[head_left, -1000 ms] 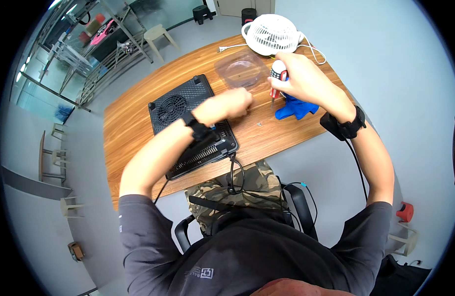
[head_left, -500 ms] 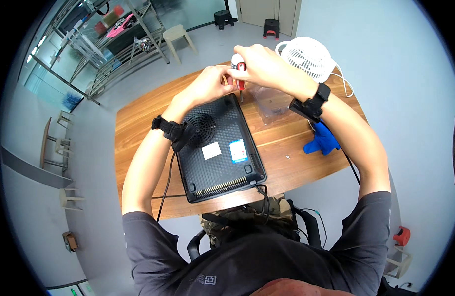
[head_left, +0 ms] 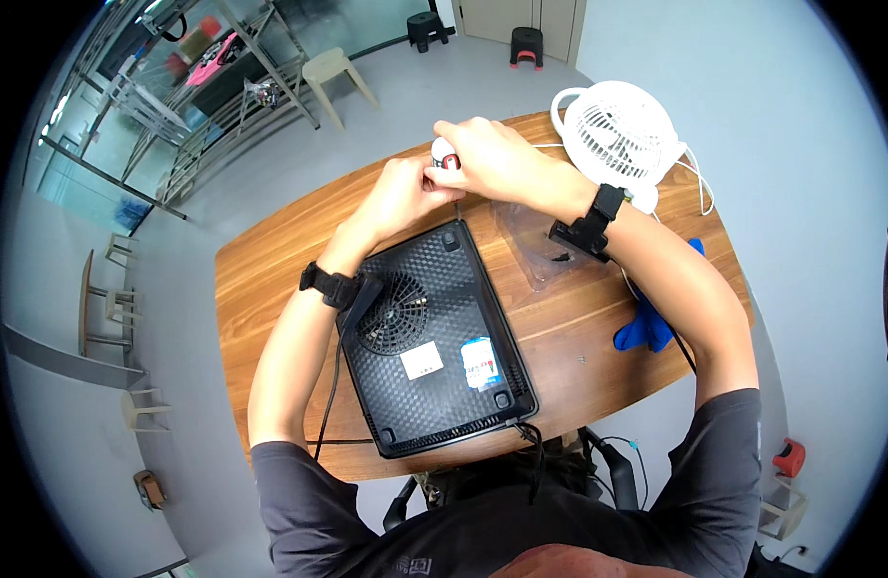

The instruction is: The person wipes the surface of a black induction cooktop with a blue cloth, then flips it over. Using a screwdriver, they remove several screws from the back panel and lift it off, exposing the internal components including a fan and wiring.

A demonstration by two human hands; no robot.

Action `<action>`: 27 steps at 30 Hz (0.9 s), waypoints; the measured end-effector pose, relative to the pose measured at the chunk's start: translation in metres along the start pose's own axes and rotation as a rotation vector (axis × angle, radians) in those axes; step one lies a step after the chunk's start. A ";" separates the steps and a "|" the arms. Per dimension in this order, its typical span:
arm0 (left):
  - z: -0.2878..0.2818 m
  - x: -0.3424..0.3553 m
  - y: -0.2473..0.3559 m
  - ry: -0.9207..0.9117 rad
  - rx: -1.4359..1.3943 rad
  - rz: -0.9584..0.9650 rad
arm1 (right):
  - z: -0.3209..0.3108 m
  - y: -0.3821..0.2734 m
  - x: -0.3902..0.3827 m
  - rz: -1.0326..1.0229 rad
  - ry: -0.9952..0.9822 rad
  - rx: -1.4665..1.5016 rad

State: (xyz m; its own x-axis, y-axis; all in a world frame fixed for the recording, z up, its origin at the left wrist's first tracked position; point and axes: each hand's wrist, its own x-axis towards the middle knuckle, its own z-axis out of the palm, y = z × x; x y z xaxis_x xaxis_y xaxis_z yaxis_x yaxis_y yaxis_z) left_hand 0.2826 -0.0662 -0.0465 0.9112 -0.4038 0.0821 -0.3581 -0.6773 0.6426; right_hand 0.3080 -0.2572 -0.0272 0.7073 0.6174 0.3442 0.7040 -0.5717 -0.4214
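A flat black laptop-shaped device (head_left: 427, 337) lies bottom up on the wooden table, its round fan grille and rubber feet showing. Just beyond its far edge my right hand (head_left: 497, 166) is closed round a screwdriver (head_left: 451, 161) with a red, white and black handle. The thin shaft points down toward the device's far right corner. My left hand (head_left: 401, 197) meets the right one there, its fingers pinched at the lower part of the screwdriver. The fingers partly cover the shaft, and I cannot tell exactly where its tip rests.
A clear plastic box (head_left: 538, 249) sits partly under my right forearm. Beyond it stands a white fan (head_left: 619, 133) with its cord. A blue cloth-like thing (head_left: 644, 326) and a tiny bit (head_left: 582, 359) lie at the right. Black cables (head_left: 531, 435) hang off the table's near edge.
The view has shifted, so the table, device and both hands appear lower. My right hand now hides more of the screwdriver's handle. Both hands stay together at the device's far end.
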 end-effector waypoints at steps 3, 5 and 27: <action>0.003 0.000 -0.010 0.014 0.017 0.035 | 0.006 0.002 0.002 -0.004 -0.011 0.031; 0.003 -0.001 -0.011 0.004 0.010 0.006 | 0.009 0.005 0.004 -0.031 -0.006 0.053; 0.025 -0.011 -0.013 0.157 0.067 -0.013 | 0.002 0.003 0.003 -0.055 -0.174 -0.032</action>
State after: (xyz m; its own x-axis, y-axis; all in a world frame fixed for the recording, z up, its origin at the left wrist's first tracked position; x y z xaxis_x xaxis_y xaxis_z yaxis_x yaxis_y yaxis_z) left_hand 0.2724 -0.0682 -0.0746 0.9346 -0.2974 0.1953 -0.3541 -0.7234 0.5927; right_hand 0.3116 -0.2563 -0.0289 0.6476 0.7312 0.2144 0.7452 -0.5492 -0.3781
